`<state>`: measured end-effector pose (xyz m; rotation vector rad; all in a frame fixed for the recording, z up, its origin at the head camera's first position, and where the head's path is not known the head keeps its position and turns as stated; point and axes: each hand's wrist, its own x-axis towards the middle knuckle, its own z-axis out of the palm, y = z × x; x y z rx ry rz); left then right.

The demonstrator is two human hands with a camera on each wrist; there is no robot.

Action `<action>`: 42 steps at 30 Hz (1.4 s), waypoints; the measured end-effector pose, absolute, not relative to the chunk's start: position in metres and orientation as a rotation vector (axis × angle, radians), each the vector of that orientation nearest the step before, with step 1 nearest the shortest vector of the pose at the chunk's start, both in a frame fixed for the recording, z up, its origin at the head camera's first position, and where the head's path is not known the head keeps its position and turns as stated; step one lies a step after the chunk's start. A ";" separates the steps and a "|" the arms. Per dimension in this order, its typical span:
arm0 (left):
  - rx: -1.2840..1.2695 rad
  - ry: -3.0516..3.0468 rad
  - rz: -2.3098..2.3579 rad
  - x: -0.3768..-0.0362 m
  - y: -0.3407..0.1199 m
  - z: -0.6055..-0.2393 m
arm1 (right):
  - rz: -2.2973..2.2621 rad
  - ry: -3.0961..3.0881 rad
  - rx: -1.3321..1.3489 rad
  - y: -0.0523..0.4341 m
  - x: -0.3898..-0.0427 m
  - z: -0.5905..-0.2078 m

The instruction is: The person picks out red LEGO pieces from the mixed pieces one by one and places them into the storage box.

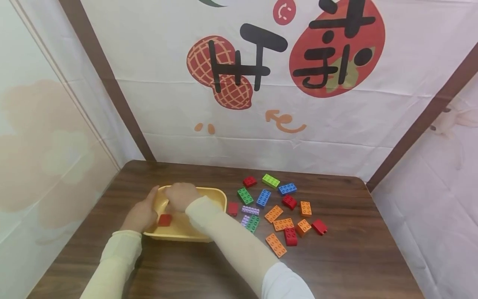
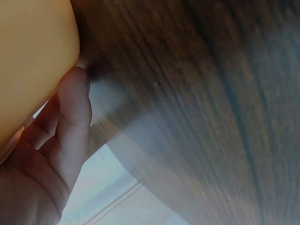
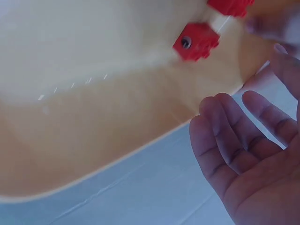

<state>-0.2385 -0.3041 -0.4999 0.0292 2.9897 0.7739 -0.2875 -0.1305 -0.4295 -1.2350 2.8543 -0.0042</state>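
One red brick (image 1: 164, 220) (in tray (image 1: 218, 196)) beneath right hand (image 1: 181, 196).

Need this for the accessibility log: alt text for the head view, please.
Both hands are at a yellow tray on a wooden table: the left hand holds its left rim and the right hand hovers over it, with a red brick inside. Loose bricks in red, orange, green, blue and lilac lie to the tray's right.

We see only part of the yellow plastic tub (image 1: 216, 194): our right hand (image 1: 181, 196) covers its far inside, and our forearm hides its near right rim. A second red brick (image 3: 230, 5) is cut off by the right wrist view's top edge.
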 end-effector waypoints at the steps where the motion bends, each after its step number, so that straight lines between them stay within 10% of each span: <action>1: 0.020 2.988 0.764 -0.239 -0.305 -0.500 | -0.023 2.854 -1.212 -0.128 -0.290 -0.427; 42: -0.044 2.949 0.755 -0.238 -0.302 -0.501 | -0.099 3.055 -0.748 0.074 -0.378 -0.463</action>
